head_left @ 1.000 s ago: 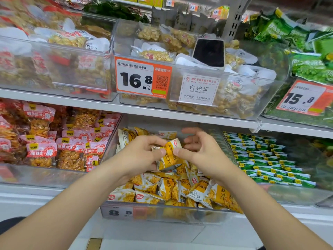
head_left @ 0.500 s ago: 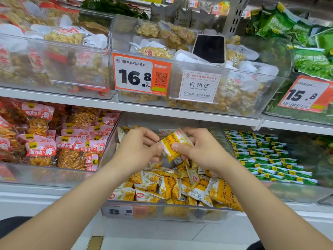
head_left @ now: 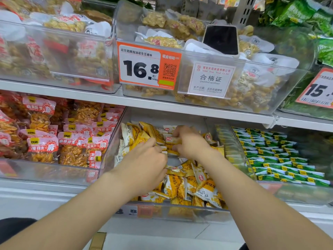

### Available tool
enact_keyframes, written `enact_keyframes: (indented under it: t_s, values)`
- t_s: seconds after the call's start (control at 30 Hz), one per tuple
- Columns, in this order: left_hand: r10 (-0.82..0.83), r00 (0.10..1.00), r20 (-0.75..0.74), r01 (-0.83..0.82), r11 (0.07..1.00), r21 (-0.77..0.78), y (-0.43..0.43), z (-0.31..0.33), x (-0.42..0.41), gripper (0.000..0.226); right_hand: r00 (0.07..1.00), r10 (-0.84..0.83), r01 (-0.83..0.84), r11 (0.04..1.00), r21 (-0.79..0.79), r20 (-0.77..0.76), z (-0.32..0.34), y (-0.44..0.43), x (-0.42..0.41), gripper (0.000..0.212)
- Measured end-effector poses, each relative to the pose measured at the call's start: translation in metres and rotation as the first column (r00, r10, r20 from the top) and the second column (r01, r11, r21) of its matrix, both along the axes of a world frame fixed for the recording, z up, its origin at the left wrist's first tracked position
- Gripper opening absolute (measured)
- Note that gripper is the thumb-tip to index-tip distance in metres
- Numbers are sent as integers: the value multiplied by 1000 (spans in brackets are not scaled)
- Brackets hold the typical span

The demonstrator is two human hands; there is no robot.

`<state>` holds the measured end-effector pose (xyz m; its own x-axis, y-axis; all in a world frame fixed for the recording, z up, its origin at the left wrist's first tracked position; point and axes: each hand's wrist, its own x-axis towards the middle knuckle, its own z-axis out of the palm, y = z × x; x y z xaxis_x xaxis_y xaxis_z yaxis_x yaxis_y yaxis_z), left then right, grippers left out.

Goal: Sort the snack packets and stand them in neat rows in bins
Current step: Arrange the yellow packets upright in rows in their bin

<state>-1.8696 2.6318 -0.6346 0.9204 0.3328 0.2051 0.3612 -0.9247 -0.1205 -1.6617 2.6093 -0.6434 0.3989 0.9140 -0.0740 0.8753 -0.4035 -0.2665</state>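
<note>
Reaching into clear bin (head_left: pixel 180 212) | right hand (head_left: pixel 191 144) pinches yellow packet (head_left: pixel 171 146) | left hand (head_left: pixel 146 160) beside it, grip unclear

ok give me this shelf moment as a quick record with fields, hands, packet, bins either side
place: lower shelf, middle clear bin
left hand: inside the bin, just left of the held packet; fingers hidden, grip unclear
right hand: fingers curled round a yellow packet
bin contents: loose yellow packets heaped at the front, a few upright at back left
left neighbour: red packets, partly stood up
right neighbour: green packets in neat rows
shelf above: price tag reading 16.8
</note>
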Motion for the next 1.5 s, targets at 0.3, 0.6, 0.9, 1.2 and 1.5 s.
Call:
enact_keyframes:
  t_s: [0.3,0.6,0.9,1.2,1.5]
  values:
    - [60,998,-29,-60,998,1,9,-2,-6,34,946,-64,65,998,7,318,12,-3,-9,55]
    - [90,987,134,-66,982,-176,7,11,-4,19,895,240,-284,957,-64,-376,32,-59,-16,40]
    - [68,934,351,72,926,-371,-2,12,3,31,929,-24,112,969,218,-369,57,-75,0,12]
    - [198,897,395,82,804,-588,0,14,13,31,438,4,320,934,160,-899,63,-79,-24,37]
    - [321,862,392,89,665,-741,3,20,11,48,857,238,-73,934,350,-458,52,-78,-10,17]
